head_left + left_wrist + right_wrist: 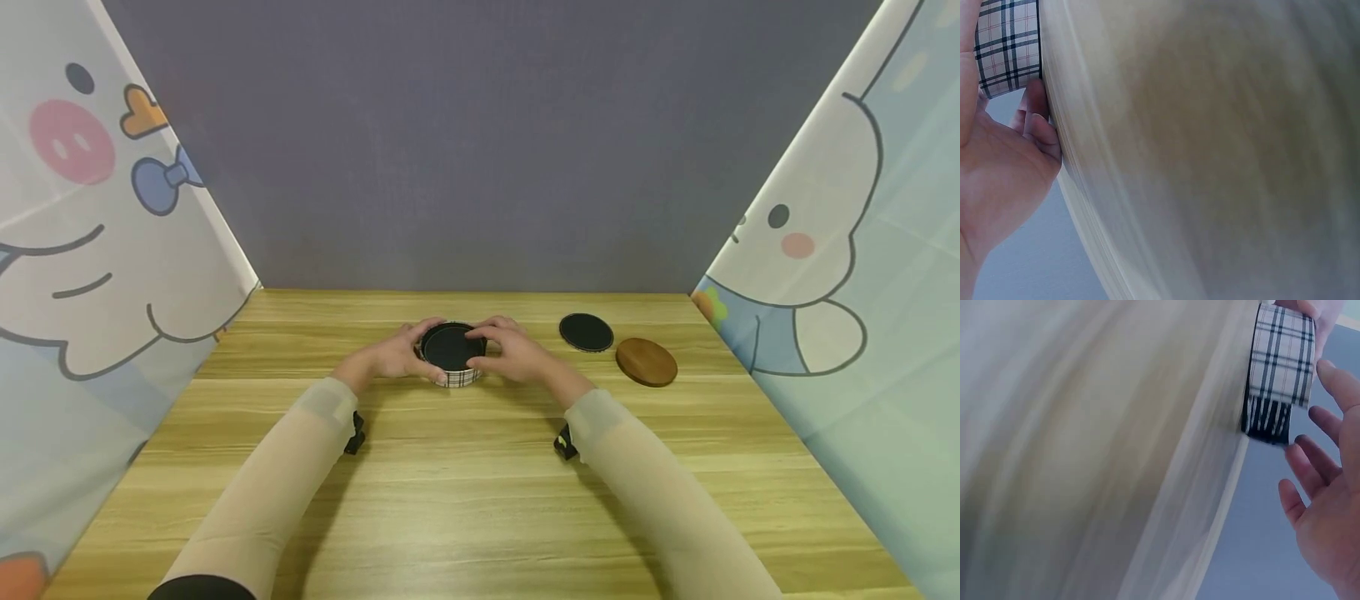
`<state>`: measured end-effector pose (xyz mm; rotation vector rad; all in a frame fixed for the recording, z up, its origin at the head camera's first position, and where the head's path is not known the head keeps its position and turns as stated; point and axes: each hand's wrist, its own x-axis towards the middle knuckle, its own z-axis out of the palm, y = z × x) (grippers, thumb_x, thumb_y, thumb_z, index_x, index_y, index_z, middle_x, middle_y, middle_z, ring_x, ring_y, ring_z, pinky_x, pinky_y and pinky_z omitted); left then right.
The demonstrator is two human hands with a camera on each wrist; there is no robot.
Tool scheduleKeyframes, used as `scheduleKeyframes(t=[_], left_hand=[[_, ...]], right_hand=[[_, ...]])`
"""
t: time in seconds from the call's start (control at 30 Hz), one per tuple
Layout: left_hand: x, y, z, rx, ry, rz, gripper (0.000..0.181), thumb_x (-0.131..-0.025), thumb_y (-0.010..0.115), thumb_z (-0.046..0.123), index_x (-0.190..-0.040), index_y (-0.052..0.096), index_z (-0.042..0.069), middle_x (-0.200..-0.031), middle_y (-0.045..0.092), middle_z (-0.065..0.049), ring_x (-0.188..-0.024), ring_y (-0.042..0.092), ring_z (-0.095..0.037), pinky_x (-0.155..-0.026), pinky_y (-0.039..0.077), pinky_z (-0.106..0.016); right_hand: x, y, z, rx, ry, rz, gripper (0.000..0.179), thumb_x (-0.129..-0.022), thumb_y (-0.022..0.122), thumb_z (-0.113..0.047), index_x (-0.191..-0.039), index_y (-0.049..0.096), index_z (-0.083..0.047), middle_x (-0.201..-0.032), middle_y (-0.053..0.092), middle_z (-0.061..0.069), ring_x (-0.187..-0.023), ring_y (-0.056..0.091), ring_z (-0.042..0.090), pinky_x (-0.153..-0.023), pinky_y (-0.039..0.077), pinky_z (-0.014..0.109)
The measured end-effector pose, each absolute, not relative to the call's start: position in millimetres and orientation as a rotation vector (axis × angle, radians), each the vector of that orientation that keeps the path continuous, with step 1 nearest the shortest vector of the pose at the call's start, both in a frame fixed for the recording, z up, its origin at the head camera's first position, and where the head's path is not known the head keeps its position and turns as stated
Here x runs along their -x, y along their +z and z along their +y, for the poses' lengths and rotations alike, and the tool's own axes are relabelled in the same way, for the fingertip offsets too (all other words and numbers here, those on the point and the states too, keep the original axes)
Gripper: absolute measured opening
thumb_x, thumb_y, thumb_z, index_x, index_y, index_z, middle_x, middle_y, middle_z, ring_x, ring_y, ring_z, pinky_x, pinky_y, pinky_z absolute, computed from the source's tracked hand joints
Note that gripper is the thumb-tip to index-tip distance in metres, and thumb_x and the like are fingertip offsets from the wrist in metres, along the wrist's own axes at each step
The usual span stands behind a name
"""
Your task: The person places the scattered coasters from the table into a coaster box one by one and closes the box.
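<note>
A round plaid holder [461,380] with a black rim stands on the table, and a black disc [447,347] lies inside it. My left hand [396,357] holds the holder at its left side, thumb in front and fingers round the back. At the right side, my right hand [517,353] has its fingers spread and bent over the rim. The right wrist view shows these fingers [1329,472] apart from the plaid wall [1282,353], next to a dark striped section. In the left wrist view, plaid wall [1009,47] shows beyond my thumb.
To the right on the wooden table [442,500] lie a black round coaster [587,332] and a brown wooden disc [647,362]. A grey panel [472,150] rises at the back, with cartoon-printed cloth walls [810,217] at both sides.
</note>
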<state>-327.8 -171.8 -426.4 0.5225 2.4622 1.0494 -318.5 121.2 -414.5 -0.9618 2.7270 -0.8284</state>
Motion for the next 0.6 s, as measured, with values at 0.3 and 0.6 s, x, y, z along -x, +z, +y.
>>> scheduleKeyframes(t=[0.3, 0.6], left_hand=[[327.0, -426.9, -171.8, -0.531, 1.070, 2.479, 0.125, -0.082, 0.098, 0.049, -0.177, 0.018, 0.032, -0.175, 0.016, -0.029, -0.158, 0.029, -0.058, -0.124, 0.026, -0.078], [327.4, -427.8, -172.3, -0.533, 1.059, 2.487, 0.125, -0.081, 0.098, 0.050, -0.176, 0.019, 0.034, -0.175, 0.017, -0.027, -0.158, 0.029, -0.056, -0.125, 0.026, -0.077]], right_hand=[[308.2, -413.4, 163.2, 0.931, -0.915, 2.705, 0.057, -0.108, 0.073, -0.033, -0.157, 0.059, -0.008, -0.135, 0.071, 0.014, -0.099, 0.069, 0.019, -0.088, 0.059, 0.042], [307.8, -417.3, 208.8, 0.797, -0.850, 2.761, 0.052, -0.110, 0.071, -0.031, -0.153, 0.062, -0.005, -0.126, 0.075, 0.010, -0.086, 0.064, 0.015, -0.076, 0.053, 0.034]])
